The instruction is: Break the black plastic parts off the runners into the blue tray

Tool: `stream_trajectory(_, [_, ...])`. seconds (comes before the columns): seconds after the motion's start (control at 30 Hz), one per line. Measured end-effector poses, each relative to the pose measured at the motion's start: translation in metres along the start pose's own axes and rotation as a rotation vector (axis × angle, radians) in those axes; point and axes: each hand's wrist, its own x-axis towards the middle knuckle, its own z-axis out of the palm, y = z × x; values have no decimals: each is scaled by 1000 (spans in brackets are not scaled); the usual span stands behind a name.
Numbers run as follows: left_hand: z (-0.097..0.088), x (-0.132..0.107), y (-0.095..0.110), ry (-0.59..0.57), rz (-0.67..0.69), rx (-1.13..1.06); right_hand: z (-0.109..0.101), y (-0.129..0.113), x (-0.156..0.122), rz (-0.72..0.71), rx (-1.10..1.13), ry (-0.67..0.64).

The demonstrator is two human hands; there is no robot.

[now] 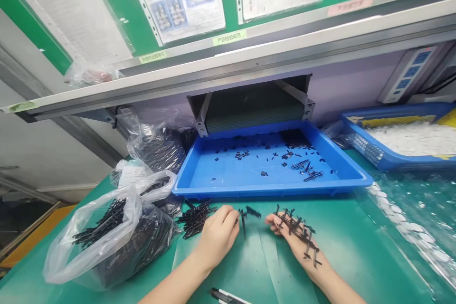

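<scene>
1. Nearest the camera is some black-and-white tool [230, 296], well on the near side of the blue tray [267, 194]. Frame cuts it off so can't ID it, but I'd guess it sits there to be reachable without crowding the hands.
2. Left hand [219, 235] is just in front of the tray's near wall, fingers pinched narrow on a thin black piece [243, 225]. Fingertip grip probably suits something that skinny. Another black piece [253, 212] shows beside it, too blurry to say if it's held.
3. Right hand [286, 236] is in front of the tray too, further right, holding a bunch of branching black strips [301, 235] that trails over the wrist. Looks like the wrist props up the length; finger details are hidden.
4. More black strips are in a pile [195, 218] off the tray's front-left corner, next to an open plastic bag [131, 211], so handy for the left hand imo.
5. Small black bits [242, 155] lie inside the tray, its walls presumably stopping them scattering.
</scene>
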Motion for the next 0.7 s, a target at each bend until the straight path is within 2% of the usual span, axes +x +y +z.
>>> stream_trajectory(0.07, [-5,2,6,91,43,-53,6,3,-5,56,102,-43])
stream_trajectory(0.2, [-8,1,18,298,98,-193,21,13,-16,198,514,-192])
stream_trajectory(0.27, [-7,-2,23,269,66,-264,27,17,-18,198,646,-234])
stream_trajectory(0.3, [-6,-4,25,222,7,-339,28,18,-18,187,675,-235])
stream_trajectory(0.37, [-4,-6,28,128,-196,-538,27,19,-16,163,683,-201])
stream_trajectory(0.47, [-2,-3,31,94,-504,-775,22,20,-13,129,639,-124])
stream_trajectory(0.5, [-3,1,32,47,-612,-895,20,21,-12,119,624,-120])
stream_trajectory(0.6, [-7,17,35,-220,-963,-1469,18,25,-10,88,574,-114])
stream_trajectory(0.63, [-9,22,36,-273,-1042,-1628,18,25,-10,80,554,-108])
stream_trajectory(0.7, [-13,29,39,-281,-1086,-1767,18,25,-11,68,510,-100])
